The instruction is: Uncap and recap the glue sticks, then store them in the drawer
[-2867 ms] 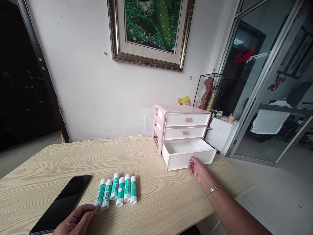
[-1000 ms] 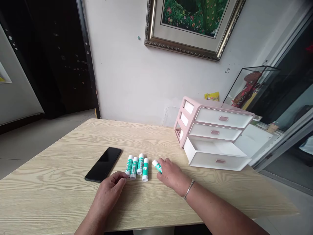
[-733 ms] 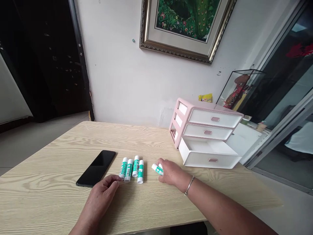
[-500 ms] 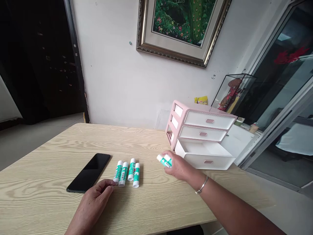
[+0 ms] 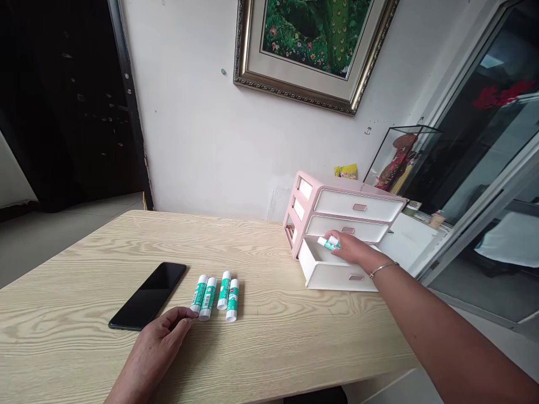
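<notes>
My right hand (image 5: 351,251) is closed around green-and-white glue sticks (image 5: 329,243) and hovers over the open bottom drawer (image 5: 332,274) of a pink and white drawer unit (image 5: 337,216). Several more glue sticks (image 5: 215,295) lie in a row on the wooden table (image 5: 261,331). My left hand (image 5: 158,341) rests flat on the table, fingertips just short of the leftmost stick, holding nothing.
A black phone (image 5: 148,295) lies left of the glue sticks. The upper two drawers of the unit are closed. A framed picture (image 5: 314,47) hangs on the wall behind. A glass case (image 5: 402,160) stands to the right of the unit, beside a glass door.
My right hand picked glue sticks off the right end of the row, lifted them and carried them rightward over the open drawer. My left hand stayed by the row.
</notes>
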Action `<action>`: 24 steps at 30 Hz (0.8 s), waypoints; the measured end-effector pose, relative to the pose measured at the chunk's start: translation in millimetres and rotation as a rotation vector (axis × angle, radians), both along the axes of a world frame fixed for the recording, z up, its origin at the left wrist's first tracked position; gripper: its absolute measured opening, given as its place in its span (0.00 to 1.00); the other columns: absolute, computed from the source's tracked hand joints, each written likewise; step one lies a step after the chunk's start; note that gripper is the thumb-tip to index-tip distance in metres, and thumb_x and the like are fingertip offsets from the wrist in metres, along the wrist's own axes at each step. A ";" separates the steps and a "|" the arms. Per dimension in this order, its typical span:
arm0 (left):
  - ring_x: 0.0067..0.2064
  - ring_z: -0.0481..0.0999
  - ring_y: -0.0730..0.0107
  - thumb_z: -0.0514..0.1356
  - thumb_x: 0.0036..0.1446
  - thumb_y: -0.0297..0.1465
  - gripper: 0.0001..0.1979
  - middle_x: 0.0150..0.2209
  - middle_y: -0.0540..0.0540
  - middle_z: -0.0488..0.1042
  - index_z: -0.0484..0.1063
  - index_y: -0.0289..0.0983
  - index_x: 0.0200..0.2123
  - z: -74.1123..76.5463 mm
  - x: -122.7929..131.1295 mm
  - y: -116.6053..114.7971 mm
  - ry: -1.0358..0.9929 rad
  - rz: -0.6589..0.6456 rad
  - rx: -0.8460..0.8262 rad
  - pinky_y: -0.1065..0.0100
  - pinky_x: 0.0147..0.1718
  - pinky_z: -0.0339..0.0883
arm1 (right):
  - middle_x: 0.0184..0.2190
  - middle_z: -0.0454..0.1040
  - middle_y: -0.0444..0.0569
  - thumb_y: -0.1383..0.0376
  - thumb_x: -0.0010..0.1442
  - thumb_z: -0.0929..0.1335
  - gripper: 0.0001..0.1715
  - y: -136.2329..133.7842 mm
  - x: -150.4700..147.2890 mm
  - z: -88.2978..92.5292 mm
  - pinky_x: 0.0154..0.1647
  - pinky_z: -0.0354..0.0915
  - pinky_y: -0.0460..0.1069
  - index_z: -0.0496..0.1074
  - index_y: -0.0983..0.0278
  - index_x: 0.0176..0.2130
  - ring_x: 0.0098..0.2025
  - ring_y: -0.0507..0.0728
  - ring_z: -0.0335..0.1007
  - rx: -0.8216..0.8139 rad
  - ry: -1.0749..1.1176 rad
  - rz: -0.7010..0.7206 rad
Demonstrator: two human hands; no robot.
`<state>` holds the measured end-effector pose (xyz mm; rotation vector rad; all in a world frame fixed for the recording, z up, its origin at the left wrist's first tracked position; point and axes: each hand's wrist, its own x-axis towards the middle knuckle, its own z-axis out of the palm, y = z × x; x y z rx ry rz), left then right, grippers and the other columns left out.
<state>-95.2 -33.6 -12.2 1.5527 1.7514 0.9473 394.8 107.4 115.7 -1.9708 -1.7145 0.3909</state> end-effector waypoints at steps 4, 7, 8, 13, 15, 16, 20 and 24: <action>0.41 0.80 0.59 0.56 0.55 0.42 0.16 0.37 0.52 0.82 0.79 0.43 0.39 -4.7 -1.0 2.3 -0.005 -0.009 -0.023 0.69 0.39 0.67 | 0.21 0.69 0.38 0.82 0.32 0.73 0.27 17.6 1.2 -14.1 0.27 0.54 0.44 0.78 0.59 0.32 0.24 0.51 0.60 -0.150 0.013 -0.035; 0.41 0.79 0.61 0.56 0.57 0.41 0.15 0.36 0.52 0.82 0.79 0.42 0.40 -7.0 -1.5 3.1 -0.033 -0.008 -0.022 0.70 0.38 0.66 | 0.22 0.72 0.40 0.83 0.29 0.72 0.26 34.3 -1.3 -24.6 0.28 0.58 0.46 0.78 0.61 0.29 0.25 0.52 0.63 -0.241 -0.004 -0.035; 0.40 0.79 0.62 0.56 0.57 0.41 0.15 0.35 0.52 0.82 0.79 0.42 0.40 -7.0 -1.4 3.0 -0.048 -0.002 -0.019 0.70 0.38 0.66 | 0.22 0.72 0.41 0.83 0.29 0.72 0.25 39.6 -2.1 -27.6 0.29 0.59 0.47 0.78 0.61 0.28 0.26 0.53 0.65 -0.271 -0.015 -0.031; 0.39 0.78 0.61 0.56 0.56 0.41 0.15 0.35 0.50 0.82 0.79 0.40 0.37 -0.7 1.2 1.2 -0.115 0.020 -0.027 0.69 0.38 0.65 | 0.24 0.75 0.45 0.80 0.31 0.74 0.19 58.1 -5.9 -38.1 0.35 0.65 0.52 0.77 0.63 0.25 0.30 0.58 0.71 -0.403 -0.115 -0.007; 0.39 0.78 0.61 0.56 0.55 0.41 0.15 0.34 0.50 0.81 0.79 0.40 0.36 3.1 2.7 0.8 -0.120 0.020 -0.036 0.68 0.38 0.65 | 0.26 0.76 0.46 0.79 0.30 0.75 0.20 61.1 -7.0 -41.1 0.38 0.66 0.55 0.79 0.62 0.27 0.32 0.62 0.74 -0.451 -0.170 -0.002; 0.39 0.78 0.60 0.56 0.55 0.41 0.15 0.34 0.50 0.81 0.79 0.41 0.36 4.7 3.2 0.7 -0.119 0.018 -0.045 0.68 0.39 0.65 | 0.27 0.77 0.46 0.78 0.30 0.75 0.22 61.8 -7.5 -42.3 0.40 0.67 0.56 0.80 0.61 0.29 0.34 0.63 0.74 -0.473 -0.201 0.002; 0.40 0.78 0.59 0.55 0.55 0.43 0.16 0.35 0.50 0.81 0.78 0.41 0.36 7.6 4.1 0.8 -0.139 0.009 -0.070 0.67 0.40 0.64 | 0.33 0.79 0.48 0.74 0.33 0.74 0.34 61.3 -10.2 -44.7 0.41 0.68 0.56 0.80 0.59 0.44 0.39 0.66 0.76 -0.524 -0.322 0.012; 0.41 0.77 0.59 0.55 0.55 0.43 0.16 0.36 0.50 0.81 0.78 0.41 0.35 8.5 4.0 0.0 -0.145 0.016 -0.072 0.67 0.40 0.64 | 0.38 0.80 0.51 0.69 0.41 0.74 0.40 56.8 -17.9 -40.7 0.41 0.69 0.53 0.74 0.58 0.56 0.43 0.65 0.76 -0.498 -0.406 0.015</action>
